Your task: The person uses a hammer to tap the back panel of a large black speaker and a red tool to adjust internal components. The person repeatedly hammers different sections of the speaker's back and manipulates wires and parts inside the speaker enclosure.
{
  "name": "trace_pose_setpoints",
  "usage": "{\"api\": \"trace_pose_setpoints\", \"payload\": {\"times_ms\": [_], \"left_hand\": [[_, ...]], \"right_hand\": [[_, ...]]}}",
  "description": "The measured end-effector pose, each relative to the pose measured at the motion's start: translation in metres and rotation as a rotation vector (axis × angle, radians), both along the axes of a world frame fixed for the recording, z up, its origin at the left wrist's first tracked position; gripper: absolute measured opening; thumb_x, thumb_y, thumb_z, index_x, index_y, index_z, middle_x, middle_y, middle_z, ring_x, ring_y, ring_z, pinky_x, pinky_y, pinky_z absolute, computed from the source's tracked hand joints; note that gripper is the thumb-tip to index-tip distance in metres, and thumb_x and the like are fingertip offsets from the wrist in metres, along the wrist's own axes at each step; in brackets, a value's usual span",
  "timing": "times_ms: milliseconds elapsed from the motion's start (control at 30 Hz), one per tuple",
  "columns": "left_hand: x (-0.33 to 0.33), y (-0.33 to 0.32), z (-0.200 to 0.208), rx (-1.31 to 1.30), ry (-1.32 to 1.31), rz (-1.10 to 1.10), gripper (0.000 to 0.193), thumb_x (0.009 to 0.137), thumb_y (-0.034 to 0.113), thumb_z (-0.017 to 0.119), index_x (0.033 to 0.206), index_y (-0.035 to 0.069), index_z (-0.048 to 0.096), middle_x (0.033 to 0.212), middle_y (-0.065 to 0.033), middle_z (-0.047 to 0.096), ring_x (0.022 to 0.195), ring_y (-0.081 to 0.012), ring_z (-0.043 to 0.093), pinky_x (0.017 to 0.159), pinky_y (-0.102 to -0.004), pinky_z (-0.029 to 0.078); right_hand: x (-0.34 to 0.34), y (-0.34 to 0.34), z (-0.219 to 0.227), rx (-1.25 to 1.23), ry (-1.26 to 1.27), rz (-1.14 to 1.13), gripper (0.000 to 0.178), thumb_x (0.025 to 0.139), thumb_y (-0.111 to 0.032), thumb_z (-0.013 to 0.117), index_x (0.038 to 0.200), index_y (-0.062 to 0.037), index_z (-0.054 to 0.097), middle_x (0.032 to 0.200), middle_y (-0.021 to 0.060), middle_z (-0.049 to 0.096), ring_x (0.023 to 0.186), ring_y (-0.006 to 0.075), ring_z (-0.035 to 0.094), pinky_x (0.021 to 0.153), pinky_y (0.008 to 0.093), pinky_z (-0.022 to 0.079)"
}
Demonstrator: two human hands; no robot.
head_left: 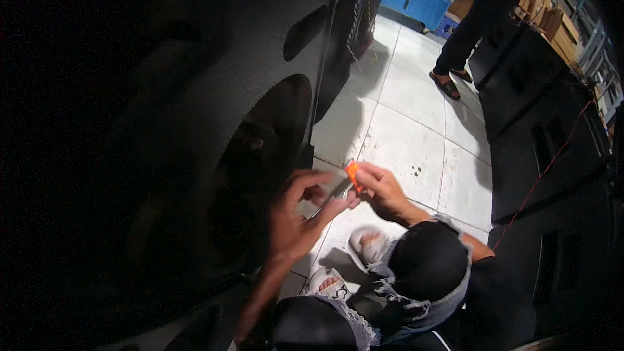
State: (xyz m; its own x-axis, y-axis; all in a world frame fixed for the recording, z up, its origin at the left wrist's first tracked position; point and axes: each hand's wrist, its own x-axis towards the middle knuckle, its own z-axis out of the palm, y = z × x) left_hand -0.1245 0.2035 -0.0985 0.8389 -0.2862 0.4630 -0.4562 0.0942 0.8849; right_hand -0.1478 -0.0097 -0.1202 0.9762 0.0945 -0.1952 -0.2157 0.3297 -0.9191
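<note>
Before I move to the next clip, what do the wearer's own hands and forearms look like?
The left hand and right hand wear no gloves; the visible forearms show no sleeve or watch. Small rings or markings are too blurred to tell.

Nos. shown: 1 L hand (296,221), 1 R hand (385,192); 1 orange obj. (353,172); 2 wh. sandals (340,291); 2 dk. sandals (447,88).

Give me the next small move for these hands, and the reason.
Probably bring the left hand in to steady the small orange object: the right hand grips it, while the left's fingers curve open close by.
</note>
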Motion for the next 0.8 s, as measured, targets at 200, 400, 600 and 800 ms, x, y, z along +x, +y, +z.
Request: {"api": "trace_pose_setpoints", "payload": {"times_ms": [200,400,600,800], "left_hand": [[-0.032,0.058,0.096,-0.168,-0.255,-0.500,0.024,0.090,0.012,0.062,0.113,0.004,0.064,0.098,-0.0133,0.068,0.085,-0.0165,0.064,0.072,-0.0327,0.051],[-0.046,-0.010,0.152,-0.460,-0.152,-0.765,0.013,0.090,0.011,0.062,0.099,0.003,0.066,0.087,-0.0105,0.066,0.073,-0.0148,0.062,0.066,-0.0286,0.051],[-0.031,-0.070,0.179,-1.353,0.008,-0.576,0.011,0.090,0.010,0.061,0.086,0.002,0.067,0.077,-0.0077,0.065,0.061,-0.0131,0.059,0.059,-0.0245,0.051],[-0.082,0.021,0.149,1.105,0.044,-0.295,0.022,0.081,0.006,0.061,0.103,0.002,0.062,0.095,-0.0116,0.063,0.085,-0.0238,0.062,0.081,-0.0343,0.052]], "right_hand": [[0.032,0.039,-0.052,0.207,0.055,0.076,0.037,0.093,-0.019,0.066,0.122,0.0030,0.056,0.090,0.0091,0.062,0.075,0.0165,0.062,0.066,0.0323,0.053],[0.065,0.045,-0.066,0.316,-0.034,0.158,0.034,0.094,-0.015,0.066,0.121,0.0046,0.057,0.092,0.0101,0.064,0.077,0.0159,0.063,0.068,0.0329,0.055],[0.087,0.030,-0.034,0.300,-0.175,0.048,0.033,0.096,-0.017,0.062,0.123,0.0028,0.058,0.103,0.0110,0.064,0.078,0.0135,0.061,0.066,0.0288,0.053],[0.141,-0.007,0.050,-0.134,-0.711,-0.230,0.021,0.097,-0.011,0.060,0.114,0.0014,0.063,0.098,0.0070,0.061,0.070,0.0092,0.058,0.060,0.0230,0.049]]}}
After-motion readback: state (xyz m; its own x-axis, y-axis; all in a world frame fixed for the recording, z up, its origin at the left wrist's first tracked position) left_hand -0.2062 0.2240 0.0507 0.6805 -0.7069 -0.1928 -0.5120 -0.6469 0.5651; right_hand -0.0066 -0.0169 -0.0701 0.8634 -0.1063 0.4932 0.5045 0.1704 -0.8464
